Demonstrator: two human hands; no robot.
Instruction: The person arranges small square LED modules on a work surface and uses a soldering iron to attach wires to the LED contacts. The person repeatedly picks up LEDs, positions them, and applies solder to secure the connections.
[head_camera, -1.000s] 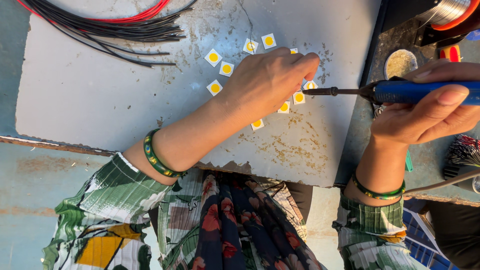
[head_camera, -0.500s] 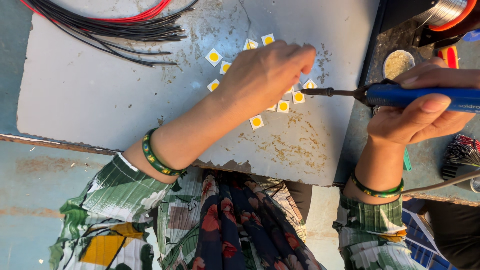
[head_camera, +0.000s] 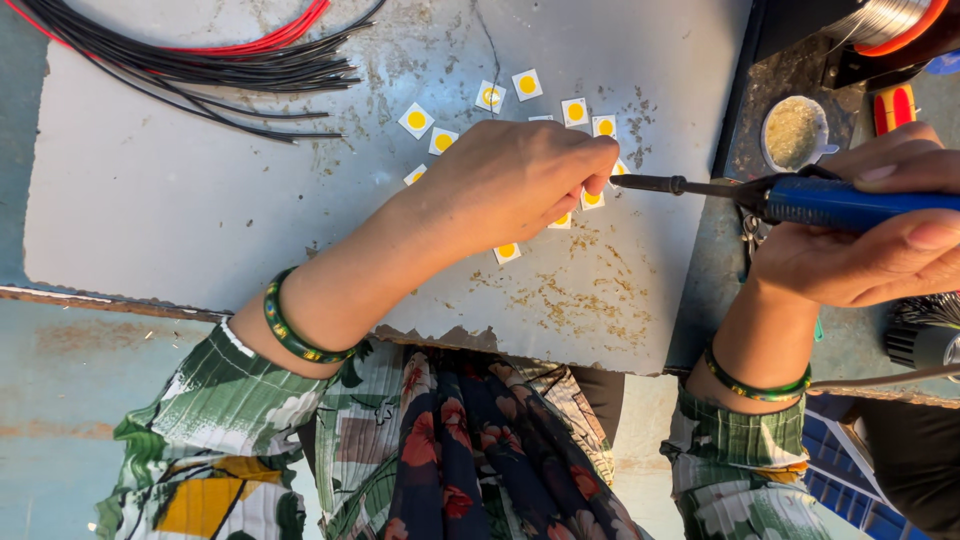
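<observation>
The left hand lies palm down on the scratched grey metal sheet that serves as the tabletop. Its fingers curl over a cluster of small white square chips with round yellow centres, their tips pressing down near the chips at the right edge of the cluster; whether the grip pinches one chip or only pins it cannot be told, since the fingers hide it.

The right hand is wrapped in a closed grip around the blue handle of a soldering iron. The dark metal tip points left and meets the left fingertips, right at the chip partly seen beside them.

Compared with a second ago, the left hand has slid up and left across the chips, so the square below the wrist now lies uncovered, and the iron's tip has followed to a new chip. This looks like a move from one chip to the next in the row.

A bundle of black and red wires lies at the sheet's upper left, well apart. A small round tin of yellowish paste sits right of the sheet, near a spool of solder wire.
</observation>
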